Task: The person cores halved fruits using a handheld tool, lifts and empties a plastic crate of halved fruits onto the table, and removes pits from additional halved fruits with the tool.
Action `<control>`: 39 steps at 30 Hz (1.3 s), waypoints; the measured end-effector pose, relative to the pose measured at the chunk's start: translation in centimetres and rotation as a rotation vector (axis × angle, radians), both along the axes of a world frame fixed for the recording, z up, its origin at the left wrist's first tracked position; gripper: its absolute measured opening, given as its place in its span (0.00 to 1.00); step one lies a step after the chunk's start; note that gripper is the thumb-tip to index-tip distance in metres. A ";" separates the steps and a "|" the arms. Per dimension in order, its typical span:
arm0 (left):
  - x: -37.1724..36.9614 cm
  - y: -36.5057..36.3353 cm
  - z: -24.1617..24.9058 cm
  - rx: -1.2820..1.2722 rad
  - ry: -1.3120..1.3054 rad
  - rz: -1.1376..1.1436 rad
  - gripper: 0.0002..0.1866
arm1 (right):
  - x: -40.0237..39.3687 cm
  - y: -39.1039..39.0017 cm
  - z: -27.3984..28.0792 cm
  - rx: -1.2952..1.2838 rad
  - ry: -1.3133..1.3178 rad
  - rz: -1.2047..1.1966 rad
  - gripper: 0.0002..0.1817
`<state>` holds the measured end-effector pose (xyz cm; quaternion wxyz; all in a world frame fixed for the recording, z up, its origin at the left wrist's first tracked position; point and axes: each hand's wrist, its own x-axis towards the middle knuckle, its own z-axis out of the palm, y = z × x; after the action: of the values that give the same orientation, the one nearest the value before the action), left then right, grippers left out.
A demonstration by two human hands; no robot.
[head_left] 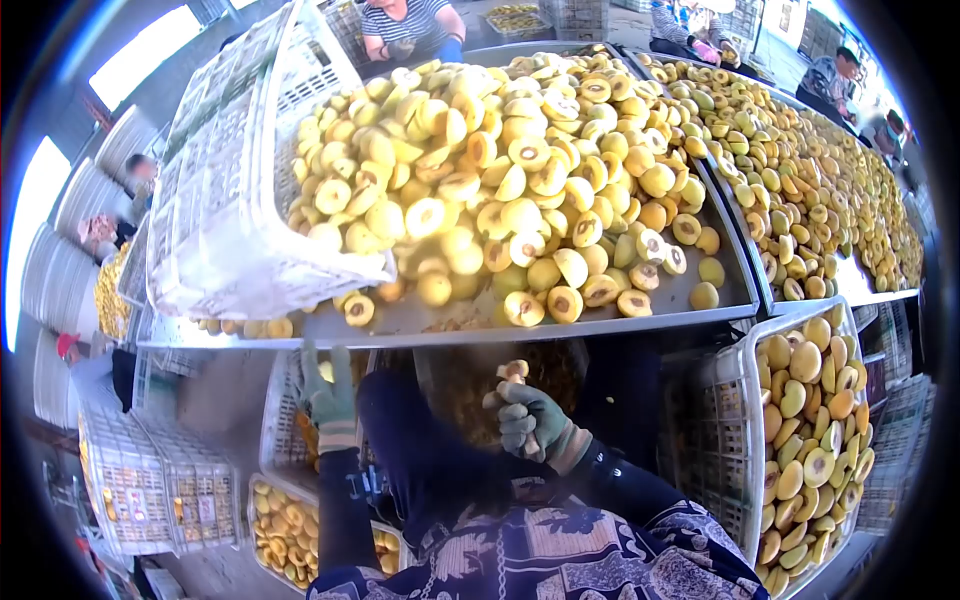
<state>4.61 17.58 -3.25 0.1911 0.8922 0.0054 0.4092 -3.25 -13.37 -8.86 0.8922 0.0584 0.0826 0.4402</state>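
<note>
My left hand (330, 395), in a grey-green glove, is at the near edge of the metal table (400, 322), fingers spread, with a small yellow piece of fruit (326, 371) at its fingers. My right hand (532, 420), gloved too, is closed in front of my lap around a small tool (531, 443) whose end sticks out below the fist. A brownish piece (513, 371) shows at its thumb. Halved yellow fruits (520, 150) lie heaped on the table beyond both hands, many cut face up with brown centres.
A white crate (215, 200) lies tipped on the table at the left. Crates of fruit halves stand at the right (754, 430) and lower left (252, 500). Across the table sits a person in stripes (408, 28); several other people are farther off.
</note>
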 end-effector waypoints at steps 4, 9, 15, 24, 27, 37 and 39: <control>1.4 -9.0 -0.3 -0.104 0.175 -0.506 0.15 | 2.1 -1.0 -1.1 -0.139 0.102 -0.105 0.13; 4.2 -19.9 -1.3 0.044 0.462 -0.712 0.32 | 0.1 -2.1 5.9 -1.053 -0.241 -0.097 0.14; 5.3 -20.7 -0.2 0.012 0.585 -0.750 0.32 | -0.4 -4.2 5.0 -1.089 -0.188 -0.201 0.10; -0.8 -16.3 1.7 -0.824 0.750 -1.091 0.29 | 1.4 -2.0 5.2 -1.234 -0.431 -0.417 0.15; -3.1 -17.5 1.1 -1.480 0.851 -0.887 0.35 | -1.4 2.1 5.1 -1.215 -0.597 -0.475 0.11; -5.4 -18.5 1.8 -1.664 0.734 -0.890 0.32 | -2.1 0.2 8.3 -1.583 -0.881 -0.194 0.19; -5.7 -18.5 1.7 -1.591 0.714 -0.893 0.31 | -2.2 0.4 7.4 -1.644 -0.984 -0.268 0.23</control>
<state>-1.06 -0.88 -1.50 0.8613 0.4943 -0.0008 -0.1180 -5.49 -12.98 -1.44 0.6318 -0.7662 -0.0254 0.1146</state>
